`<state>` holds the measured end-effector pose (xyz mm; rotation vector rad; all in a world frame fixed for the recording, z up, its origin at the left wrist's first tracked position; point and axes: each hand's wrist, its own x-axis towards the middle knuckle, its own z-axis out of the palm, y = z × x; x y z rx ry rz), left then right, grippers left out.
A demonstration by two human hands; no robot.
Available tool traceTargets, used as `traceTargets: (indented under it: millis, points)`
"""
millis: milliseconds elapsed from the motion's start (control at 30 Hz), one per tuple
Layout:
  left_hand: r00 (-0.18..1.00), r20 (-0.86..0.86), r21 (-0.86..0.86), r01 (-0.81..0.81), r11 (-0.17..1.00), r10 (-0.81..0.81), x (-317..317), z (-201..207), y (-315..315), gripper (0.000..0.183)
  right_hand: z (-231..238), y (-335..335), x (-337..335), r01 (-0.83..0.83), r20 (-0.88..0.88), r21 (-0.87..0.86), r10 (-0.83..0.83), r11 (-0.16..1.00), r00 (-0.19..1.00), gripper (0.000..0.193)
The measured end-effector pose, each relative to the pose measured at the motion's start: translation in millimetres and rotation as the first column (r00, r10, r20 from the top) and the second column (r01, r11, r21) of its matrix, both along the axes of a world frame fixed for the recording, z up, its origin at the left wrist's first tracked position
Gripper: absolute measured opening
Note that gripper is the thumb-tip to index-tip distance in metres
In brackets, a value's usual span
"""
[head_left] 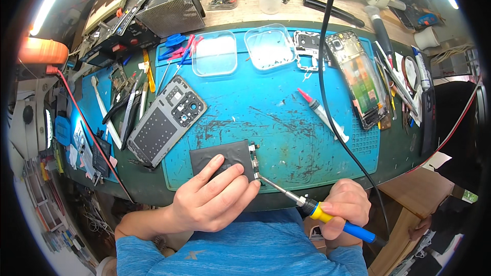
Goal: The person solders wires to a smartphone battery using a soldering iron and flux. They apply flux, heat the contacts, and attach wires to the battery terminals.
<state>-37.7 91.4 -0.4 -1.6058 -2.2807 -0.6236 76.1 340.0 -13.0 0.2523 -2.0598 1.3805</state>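
Dark green desk seen from the head camera, bearing a scratched blue work mat. Near its front edge lies a flat, black, rectangular battery-like slab with a narrow metallic strip along its right side. Left hand: fingers slightly spread on the slab; thumb hidden, so any pinch cannot be told. Right hand: fingers wrapped around a yellow-and-blue-handled soldering iron, tip at the strip. Probably light, smooth, easily dented; best held by its outer edges, clear of the delicate strip.
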Motion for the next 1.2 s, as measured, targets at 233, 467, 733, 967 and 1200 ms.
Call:
traceTargets:
  millis: [233, 467, 733, 967, 1200]
  points:
    - [1.0, -0.006, -0.009, 0.006, 1.0, -0.006, -0.6, 0.2, 0.3, 0.026, 0.5, -0.5, -0.3, 0.004, -0.001, 0.006, -0.004, 1.0, 1.0, 0.028]
    - [1.0, -0.007, -0.011, 0.004, 1.0, -0.004, -0.8, 0.5, 0.2, 0.026, 2.4, 4.0, 3.1, -0.045, 0.015, 0.045, 0.044, 0.998, 0.999, 0.033]
    - [1.0, -0.006, -0.007, 0.005, 1.0, -0.005, -1.3, 0.6, 0.7, 0.027, 0.5, 2.0, 4.6, -0.028, 0.001, 0.04, 0.028, 0.999, 1.0, 0.027]
    - [1.0, -0.009, -0.011, 0.004, 1.0, -0.004, -1.1, 0.8, 0.6, 0.026, -0.1, 2.0, 4.1, -0.038, -0.008, 0.04, 0.039, 0.998, 0.999, 0.025]
    - [1.0, -0.006, -0.012, -0.003, 1.0, 0.002, -1.4, 1.7, 0.6, 0.027, 0.6, 0.9, 4.1, -0.032, -0.008, 0.042, 0.032, 0.999, 0.999, 0.03]
